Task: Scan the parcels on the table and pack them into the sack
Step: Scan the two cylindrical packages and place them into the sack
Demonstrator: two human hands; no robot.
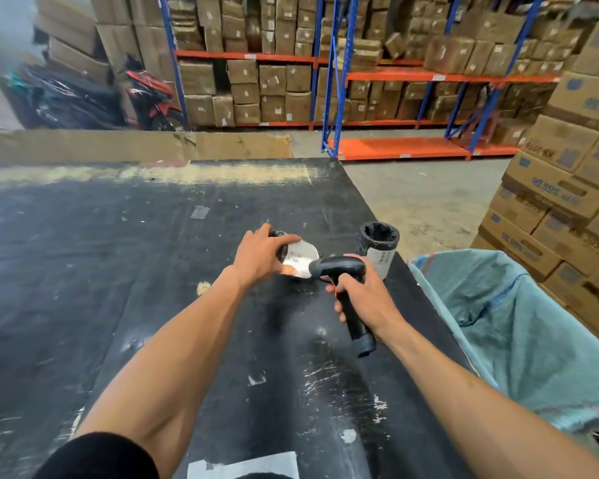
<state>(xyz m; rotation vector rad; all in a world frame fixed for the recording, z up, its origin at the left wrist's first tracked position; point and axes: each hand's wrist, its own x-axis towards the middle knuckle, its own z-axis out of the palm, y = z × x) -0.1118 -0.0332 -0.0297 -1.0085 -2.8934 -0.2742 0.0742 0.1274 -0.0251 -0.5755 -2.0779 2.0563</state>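
Observation:
My left hand (261,255) grips a small black-wrapped parcel (300,259) with a white barcode label, held just above the black table (118,271). My right hand (360,293) holds a black handheld scanner (343,271) by its handle, its head right beside the label. A second black cylindrical parcel (377,247) with a white label stands upright near the table's right edge, behind the scanner. The teal woven sack (519,326) hangs open to the right of the table.
Stacked cardboard boxes (567,188) rise at the far right behind the sack. Blue and orange shelving (395,77) full of cartons lines the back. A flat cardboard sheet (135,145) lies beyond the table's far edge. Motorbikes (146,95) stand at back left.

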